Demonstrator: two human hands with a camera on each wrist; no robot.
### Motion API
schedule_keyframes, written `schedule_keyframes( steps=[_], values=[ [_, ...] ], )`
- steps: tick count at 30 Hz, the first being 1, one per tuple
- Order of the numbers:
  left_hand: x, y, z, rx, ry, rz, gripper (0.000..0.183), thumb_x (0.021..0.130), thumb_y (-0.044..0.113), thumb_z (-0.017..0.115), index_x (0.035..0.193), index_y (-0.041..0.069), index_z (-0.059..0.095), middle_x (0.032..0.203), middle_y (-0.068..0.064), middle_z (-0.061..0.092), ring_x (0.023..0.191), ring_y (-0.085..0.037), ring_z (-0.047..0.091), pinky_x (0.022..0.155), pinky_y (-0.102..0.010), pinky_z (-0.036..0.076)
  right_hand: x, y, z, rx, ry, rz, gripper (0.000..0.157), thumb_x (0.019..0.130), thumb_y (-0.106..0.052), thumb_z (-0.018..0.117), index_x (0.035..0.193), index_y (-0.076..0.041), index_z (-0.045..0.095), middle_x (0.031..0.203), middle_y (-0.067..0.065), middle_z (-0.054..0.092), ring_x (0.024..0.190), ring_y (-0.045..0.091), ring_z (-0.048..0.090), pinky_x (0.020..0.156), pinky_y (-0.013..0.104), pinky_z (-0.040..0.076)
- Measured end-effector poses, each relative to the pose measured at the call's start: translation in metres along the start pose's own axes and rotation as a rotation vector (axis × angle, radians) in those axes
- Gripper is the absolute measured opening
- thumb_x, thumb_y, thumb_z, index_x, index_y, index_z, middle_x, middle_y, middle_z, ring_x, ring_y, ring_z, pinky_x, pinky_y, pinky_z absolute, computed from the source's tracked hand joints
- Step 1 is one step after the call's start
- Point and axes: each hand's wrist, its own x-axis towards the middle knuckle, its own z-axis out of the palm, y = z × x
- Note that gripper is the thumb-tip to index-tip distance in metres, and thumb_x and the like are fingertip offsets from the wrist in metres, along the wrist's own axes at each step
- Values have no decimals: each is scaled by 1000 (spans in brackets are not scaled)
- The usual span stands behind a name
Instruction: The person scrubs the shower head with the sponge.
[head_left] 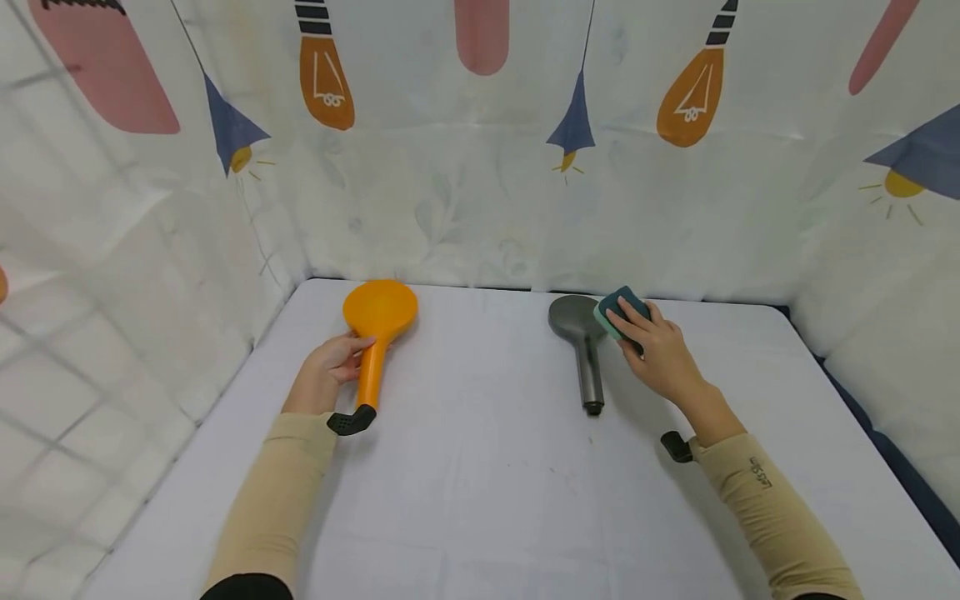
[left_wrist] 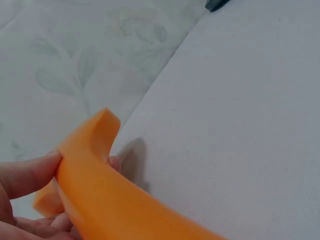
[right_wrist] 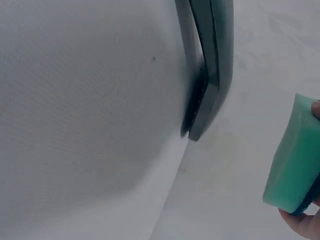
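Btwn R fingers point(right_wrist: 302, 225) — grn sponge point(right_wrist: 292, 162)

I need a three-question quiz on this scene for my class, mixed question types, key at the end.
1. True or false: the grey round-headed tool lies on the white table.
2. Fill in: the two-toned sponge is in the person's ____.
3. The left hand holds: (a) the grey round-headed tool; (b) the orange round-headed tool; (c) nothing.

Key: 1. true; 2. right hand; 3. b

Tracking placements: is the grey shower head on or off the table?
On: in the right-wrist view, the grey shower head touches the table at one end.
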Motion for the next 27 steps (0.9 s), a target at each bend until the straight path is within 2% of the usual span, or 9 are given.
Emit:
schedule_keyframes(
  steps=[6, 9, 12, 16, 20, 22, 24, 27],
  values=[
    [4, 3, -2, -21, 32, -32, 78, 108, 6, 47, 166, 21, -3, 164, -9, 19, 114, -20, 57, 109, -34, 44, -1, 2, -2, -3, -48, 65, 49, 93, 2, 70, 141, -1, 60, 150, 23, 49, 134, 57, 40, 96, 72, 40],
    [8, 4, -2, -34, 48, -44, 79, 108, 6, 48, 166, 22, -4, 167, -8, 15, 114, -22, 56, 112, -35, 40, -1, 2, -4, 3, -65, 92, 50, 93, 1, 69, 142, 0, 59, 151, 23, 47, 135, 57, 39, 97, 73, 39],
    [12, 5, -3, 11, 62, -37, 79, 108, 7, 49, 166, 19, -2, 167, -12, 16, 111, -22, 61, 111, -36, 41, -1, 3, -4, 13, -73, 113, 50, 94, 1, 68, 142, 0, 58, 152, 23, 46, 135, 58, 38, 97, 73, 38],
    [17, 4, -5, 102, 65, -32, 77, 108, 9, 50, 166, 12, -1, 166, -18, 20, 100, -21, 68, 102, -34, 50, -3, 5, -4, 19, -84, 127, 49, 94, 1, 68, 142, 1, 58, 152, 24, 46, 135, 58, 38, 96, 74, 38],
    [18, 7, -6, 91, 48, -50, 77, 108, 9, 49, 165, 12, -2, 162, -18, 26, 95, -19, 69, 94, -33, 54, -4, 8, -3, 22, -87, 133, 49, 94, 1, 68, 142, 1, 58, 152, 25, 46, 134, 59, 38, 95, 74, 39],
    [19, 8, -7, 99, 58, -50, 76, 108, 10, 50, 165, 8, 1, 154, -20, 37, 93, -20, 69, 89, -32, 56, -3, 9, -4, 21, -86, 137, 48, 94, 2, 67, 142, 2, 58, 152, 25, 46, 134, 60, 38, 95, 74, 39],
    [20, 8, -9, 127, 88, -44, 73, 107, 11, 53, 163, 3, 8, 138, -19, 51, 92, -20, 68, 83, -31, 57, -2, 10, -5, 18, -91, 141, 48, 94, 1, 67, 142, 2, 58, 152, 25, 45, 134, 60, 38, 95, 74, 39],
    [23, 7, -10, 193, 186, -33, 67, 104, 15, 60, 158, 0, 23, 117, -11, 57, 91, -18, 61, 73, -25, 57, -1, 12, -6, 12, -100, 148, 48, 95, 0, 67, 142, 1, 58, 152, 25, 45, 134, 60, 38, 95, 74, 39]
  ],
)
